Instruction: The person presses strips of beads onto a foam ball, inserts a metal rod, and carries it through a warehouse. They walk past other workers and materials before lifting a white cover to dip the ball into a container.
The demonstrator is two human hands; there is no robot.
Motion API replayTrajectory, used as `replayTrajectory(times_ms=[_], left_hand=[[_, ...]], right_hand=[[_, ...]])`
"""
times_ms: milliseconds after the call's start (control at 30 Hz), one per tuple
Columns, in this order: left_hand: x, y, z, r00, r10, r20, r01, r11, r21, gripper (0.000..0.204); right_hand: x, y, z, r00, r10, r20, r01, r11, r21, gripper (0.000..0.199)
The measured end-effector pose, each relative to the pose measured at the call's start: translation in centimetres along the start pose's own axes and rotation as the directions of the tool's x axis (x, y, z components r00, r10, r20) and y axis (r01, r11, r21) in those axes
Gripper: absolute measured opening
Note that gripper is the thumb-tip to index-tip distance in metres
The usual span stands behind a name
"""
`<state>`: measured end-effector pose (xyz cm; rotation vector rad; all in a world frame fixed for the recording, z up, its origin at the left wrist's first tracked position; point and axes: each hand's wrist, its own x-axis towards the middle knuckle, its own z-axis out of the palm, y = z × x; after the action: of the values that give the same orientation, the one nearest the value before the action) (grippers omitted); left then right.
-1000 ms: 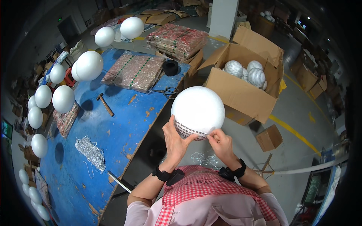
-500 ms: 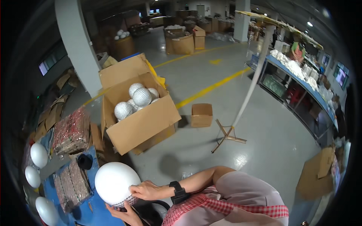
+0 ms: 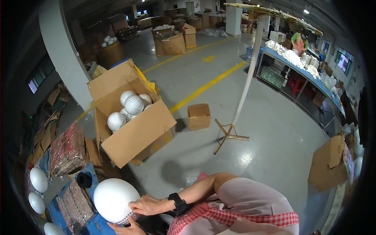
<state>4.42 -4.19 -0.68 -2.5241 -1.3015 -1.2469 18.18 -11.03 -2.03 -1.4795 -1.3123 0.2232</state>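
A large smooth white ball (image 3: 114, 199) is at the lower left, beside the blue table. A silver-and-dark patterned strip (image 3: 128, 219) of beaded or mesh look runs against its lower right side. My right hand (image 3: 148, 205) is closed, its fingertips pinching the strip's upper end against the ball. From below, my left hand (image 3: 127, 228) cups the ball near the strip's lower end; part of that hand is cut off by the frame edge. A black ring-shaped stand (image 3: 84, 179) is just beyond the ball, next to a bagged bundle of patterned strips (image 3: 75, 204).
More white balls (image 3: 38, 179) line the left edge. Ahead, an open carton (image 3: 139, 137) holds several silver-patterned balls. A small box (image 3: 199, 116) and a pole on a wooden foot (image 3: 231, 135) stand on the floor. Another person (image 3: 300, 42) works behind a far-right table (image 3: 288, 58).
The view has shifted, so the surroundings sit further left and my hands lower. Both hands stay at the ball's lower right side, with little visible change in their hold.
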Motion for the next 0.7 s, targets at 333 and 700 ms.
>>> replayTrajectory(times_ms=[333, 700], left_hand=[[-1.7, -1.9, 1.8, 0.978, 0.183, 0.099, -0.207, 0.907, 0.367, 0.069], [-2.5, -0.7, -0.4, 0.966, -0.258, 0.009, 0.232, 0.854, -0.465, 0.068]], right_hand=[[-0.2, -0.4, -0.3, 1.0, 0.016, -0.003, -0.016, 1.0, 0.002, 0.014], [-0.4, -1.5, -0.9, 0.998, 0.062, -0.006, -0.062, 0.998, 0.005, 0.012]])
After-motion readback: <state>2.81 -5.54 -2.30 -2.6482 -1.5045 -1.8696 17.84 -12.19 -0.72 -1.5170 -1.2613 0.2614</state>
